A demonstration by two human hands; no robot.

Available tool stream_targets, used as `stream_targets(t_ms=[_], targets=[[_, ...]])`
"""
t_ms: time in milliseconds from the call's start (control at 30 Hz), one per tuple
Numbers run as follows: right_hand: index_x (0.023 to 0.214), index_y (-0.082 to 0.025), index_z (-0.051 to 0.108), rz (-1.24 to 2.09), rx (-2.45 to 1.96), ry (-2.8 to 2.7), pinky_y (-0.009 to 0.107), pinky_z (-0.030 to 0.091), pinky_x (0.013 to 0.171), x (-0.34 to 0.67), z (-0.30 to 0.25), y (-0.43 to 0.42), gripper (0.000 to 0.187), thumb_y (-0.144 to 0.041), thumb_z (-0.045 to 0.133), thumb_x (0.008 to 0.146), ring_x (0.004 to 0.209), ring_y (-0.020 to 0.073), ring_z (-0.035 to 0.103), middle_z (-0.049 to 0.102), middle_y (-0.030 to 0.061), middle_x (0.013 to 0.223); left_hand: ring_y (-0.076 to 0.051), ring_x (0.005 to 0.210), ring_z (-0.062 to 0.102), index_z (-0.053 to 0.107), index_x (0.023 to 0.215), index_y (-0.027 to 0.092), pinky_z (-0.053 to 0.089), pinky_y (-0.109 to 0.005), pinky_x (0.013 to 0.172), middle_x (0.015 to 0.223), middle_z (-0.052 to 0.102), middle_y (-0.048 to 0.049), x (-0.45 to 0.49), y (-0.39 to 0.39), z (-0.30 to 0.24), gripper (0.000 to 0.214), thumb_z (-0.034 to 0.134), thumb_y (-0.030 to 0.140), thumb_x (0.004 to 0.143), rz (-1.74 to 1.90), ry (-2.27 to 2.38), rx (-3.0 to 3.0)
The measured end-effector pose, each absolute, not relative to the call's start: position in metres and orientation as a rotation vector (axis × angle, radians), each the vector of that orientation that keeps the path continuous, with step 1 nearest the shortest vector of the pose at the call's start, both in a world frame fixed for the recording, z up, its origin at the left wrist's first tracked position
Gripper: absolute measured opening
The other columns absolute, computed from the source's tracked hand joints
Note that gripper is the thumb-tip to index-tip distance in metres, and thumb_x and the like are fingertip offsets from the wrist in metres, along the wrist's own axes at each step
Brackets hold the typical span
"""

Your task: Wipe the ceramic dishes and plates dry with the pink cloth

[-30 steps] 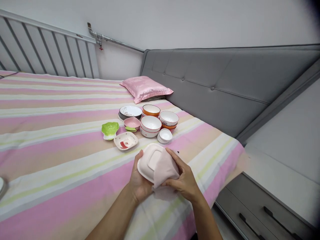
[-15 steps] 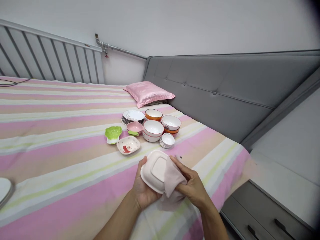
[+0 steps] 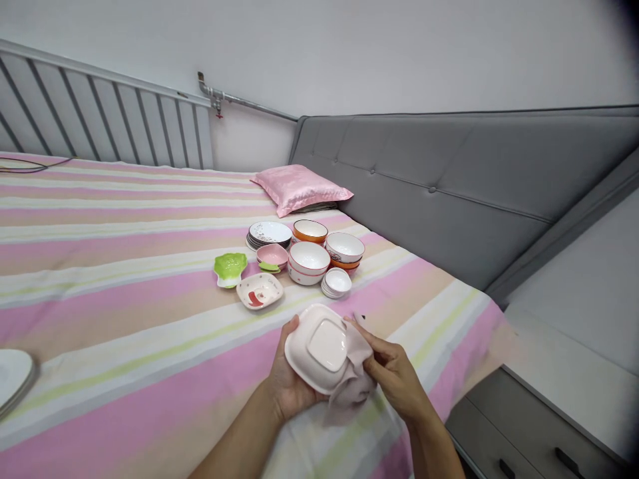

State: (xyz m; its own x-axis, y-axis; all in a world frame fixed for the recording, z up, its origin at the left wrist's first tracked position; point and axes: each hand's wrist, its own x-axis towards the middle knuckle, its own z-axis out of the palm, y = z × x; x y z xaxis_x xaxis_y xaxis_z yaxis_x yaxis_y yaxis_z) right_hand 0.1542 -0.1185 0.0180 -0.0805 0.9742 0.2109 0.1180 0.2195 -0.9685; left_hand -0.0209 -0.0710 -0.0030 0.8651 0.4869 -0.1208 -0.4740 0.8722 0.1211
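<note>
My left hand [image 3: 289, 379] grips a cream-white squarish dish [image 3: 310, 339] by its left edge, its underside facing me. A greyish-pink cloth [image 3: 352, 382] is pinched in my right hand [image 3: 394, 369] and presses against the dish's right rim, with part of it hanging below. Just beyond, on the bed, lie a cream dish with a red bear print [image 3: 267, 293], a green leaf-shaped dish [image 3: 230, 268] and a pink bowl with a green leaf [image 3: 272, 255]. Stacked white bowls [image 3: 309, 261] and a stack of small white dishes [image 3: 337, 282] stand beside them.
A striped bedsheet [image 3: 150, 372] covers the bed. Stacked plates [image 3: 269, 233], an orange bowl [image 3: 310, 231] and more bowls [image 3: 345, 247] stand near a pink pillow [image 3: 302, 188]. White plates [image 3: 12, 379] lie at far left. A grey headboard [image 3: 449, 166] and a nightstand [image 3: 544, 426] are at right.
The cloth has slid off part of the dish's underside toward its right rim, baring more of the base. My right hand has shifted slightly right and down. The view has moved slightly.
</note>
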Motion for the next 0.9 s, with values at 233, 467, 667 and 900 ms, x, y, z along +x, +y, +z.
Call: stream_targets(t_ms=[233, 467, 667, 900], targets=[[0.118, -0.027, 0.058, 0.934, -1.122, -1.397, 0.047, 0.033, 0.103, 0.145, 0.013, -0.115, 0.037, -0.040, 0.053, 0.084, 0.122, 0.0267, 0.044, 0.055, 0.0024, 0.126, -0.033, 0.100, 0.058, 0.044, 0.127, 0.012, 0.036, -0.045, 0.087, 0.105, 0.065, -0.0145, -0.020, -0.070, -0.003, 0.075, 0.046, 0.064, 0.072, 0.553, 0.165, 0.105], [0.110, -0.029, 0.064, 0.795, -1.193, -1.285, 0.041, 0.036, 0.103, 0.135, 0.012, -0.115, 0.030, -0.038, 0.054, 0.084, 0.120, 0.0241, 0.046, 0.056, 0.0002, 0.125, -0.027, 0.087, 0.063, 0.046, 0.124, 0.014, 0.043, -0.040, 0.078, 0.092, 0.069, -0.0100, -0.020, -0.075, -0.001, 0.068, 0.049, 0.059, 0.073, 0.641, 0.337, 0.169], [0.120, -0.026, 0.057, 0.831, -1.146, -1.294, 0.041, 0.033, 0.105, 0.126, 0.013, -0.118, 0.034, -0.034, 0.046, 0.089, 0.124, 0.0229, 0.043, 0.051, 0.0035, 0.131, -0.023, 0.068, 0.063, 0.053, 0.114, 0.009, 0.046, -0.033, 0.061, 0.077, 0.070, -0.0086, -0.016, -0.078, -0.004, 0.059, 0.050, 0.052, 0.075, 0.714, 0.542, 0.326], [0.124, -0.028, 0.053, 0.657, -1.148, -1.454, 0.041, 0.028, 0.109, 0.114, 0.021, -0.124, 0.036, -0.028, 0.044, 0.089, 0.129, 0.0216, 0.036, 0.050, 0.0008, 0.132, -0.020, 0.067, 0.063, 0.062, 0.100, 0.011, 0.045, -0.029, 0.065, 0.076, 0.070, -0.0074, -0.013, -0.081, -0.002, 0.043, 0.055, 0.045, 0.075, 0.756, 0.594, 0.449]])
